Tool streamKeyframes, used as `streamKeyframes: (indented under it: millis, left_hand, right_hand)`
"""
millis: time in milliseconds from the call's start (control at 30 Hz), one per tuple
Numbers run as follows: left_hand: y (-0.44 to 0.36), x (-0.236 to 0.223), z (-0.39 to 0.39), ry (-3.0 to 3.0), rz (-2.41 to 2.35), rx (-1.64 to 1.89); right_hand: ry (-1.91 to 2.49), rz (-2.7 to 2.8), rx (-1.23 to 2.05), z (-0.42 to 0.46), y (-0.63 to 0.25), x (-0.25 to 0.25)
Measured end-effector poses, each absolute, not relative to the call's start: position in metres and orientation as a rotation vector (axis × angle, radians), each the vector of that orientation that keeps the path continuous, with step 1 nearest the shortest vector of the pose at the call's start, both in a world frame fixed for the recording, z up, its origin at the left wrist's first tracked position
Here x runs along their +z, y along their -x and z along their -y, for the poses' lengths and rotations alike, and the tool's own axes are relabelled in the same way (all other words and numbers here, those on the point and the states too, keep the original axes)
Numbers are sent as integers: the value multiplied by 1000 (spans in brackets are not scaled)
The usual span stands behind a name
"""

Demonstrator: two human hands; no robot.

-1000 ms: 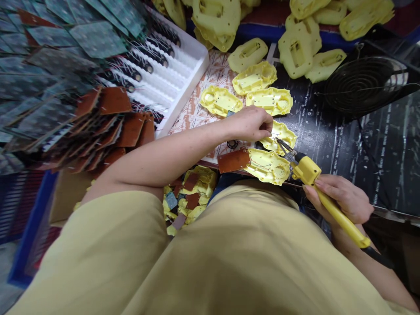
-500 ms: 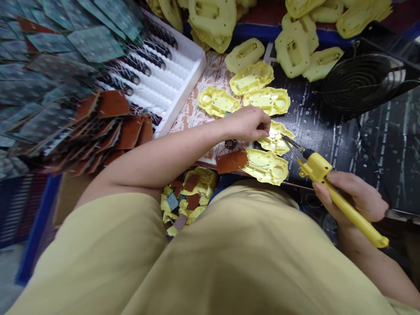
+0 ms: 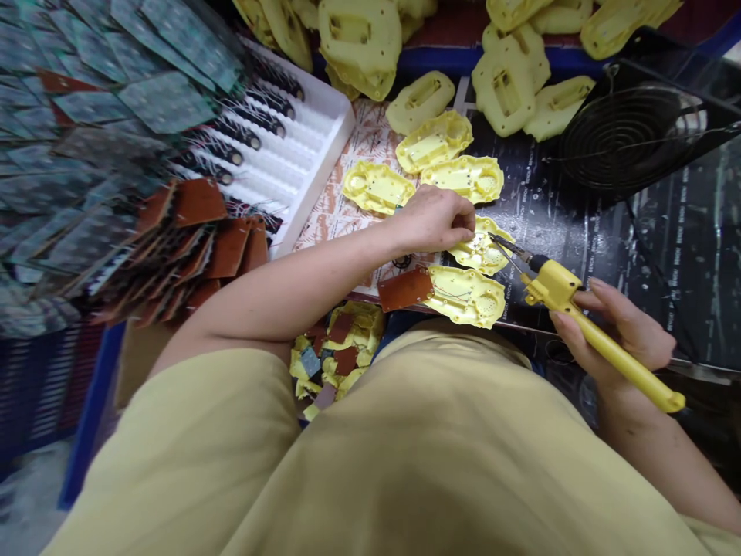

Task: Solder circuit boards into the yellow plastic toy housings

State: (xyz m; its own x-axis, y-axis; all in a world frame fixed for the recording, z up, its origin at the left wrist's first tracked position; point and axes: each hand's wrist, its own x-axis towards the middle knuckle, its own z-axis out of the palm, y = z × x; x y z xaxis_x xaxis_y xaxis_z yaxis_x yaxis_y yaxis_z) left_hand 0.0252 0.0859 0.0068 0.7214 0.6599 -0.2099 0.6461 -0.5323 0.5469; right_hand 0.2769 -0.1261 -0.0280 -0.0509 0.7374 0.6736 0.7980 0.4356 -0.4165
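Observation:
My right hand (image 3: 628, 324) grips a yellow soldering gun (image 3: 607, 336) by its handle. The gun's dark tip reaches over a yellow plastic shell (image 3: 485, 251). At the left edge of that shell is my left hand (image 3: 443, 220), thumb and fingers pinched together; what they hold, if anything, is too small to make out. Just nearer to my body lies another yellow shell (image 3: 472, 297) with thin wires in it. A brown circuit board (image 3: 405, 289) touches its left end. Part of a small round black part (image 3: 401, 261) shows beneath my left wrist.
More yellow shells (image 3: 463, 177) lie beyond my hands, others are heaped at the back. On the left, a white foam tray (image 3: 312, 139) holds black speakers with wires, beside piled circuit boards (image 3: 167, 100). A black fan (image 3: 631, 139) stands at the right. Scraps fill a container (image 3: 341, 347) below the table edge.
The view has shifted slightly. My left hand stays pinched at the shell, and the soldering gun's tip remains over it. The fingers of my right hand have loosened a little around the handle.

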Motion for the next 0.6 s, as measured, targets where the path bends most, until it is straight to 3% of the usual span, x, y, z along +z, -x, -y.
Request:
streamKeyframes:
  millis: [600]
  left_hand:
    - [-47, 27, -94, -2374, -1014, -275]
  right_hand:
    - [1064, 2033, -104, 111, -286, -17]
